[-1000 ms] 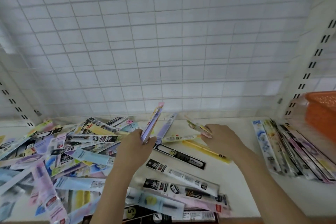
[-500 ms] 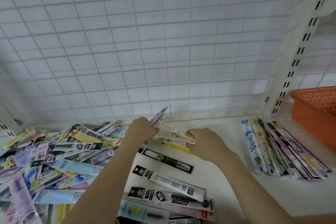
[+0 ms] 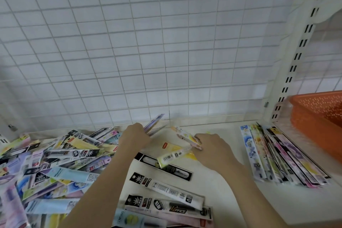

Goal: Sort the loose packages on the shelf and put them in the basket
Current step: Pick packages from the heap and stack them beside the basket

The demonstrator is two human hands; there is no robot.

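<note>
A big heap of loose pen packages (image 3: 55, 163) covers the left of the white shelf (image 3: 231, 190). My left hand (image 3: 133, 137) is closed around a few purple packages (image 3: 154, 122) that stick up toward the back. My right hand (image 3: 212, 146) pinches a pink-and-yellow patterned package (image 3: 183, 135), lifted just above a yellow package (image 3: 174, 153) lying on the shelf. The orange basket (image 3: 318, 116) stands at the far right.
A sorted row of patterned packages (image 3: 281, 155) lies to the right of my hands, in front of the basket. Black and white packages (image 3: 162, 189) lie near the front edge. A wire grid forms the back wall, and a slotted upright (image 3: 296, 57) stands at the right.
Both hands reached further back on the shelf. My right hand took hold of the patterned package and raised it; my left hand tilted its purple packages lower.
</note>
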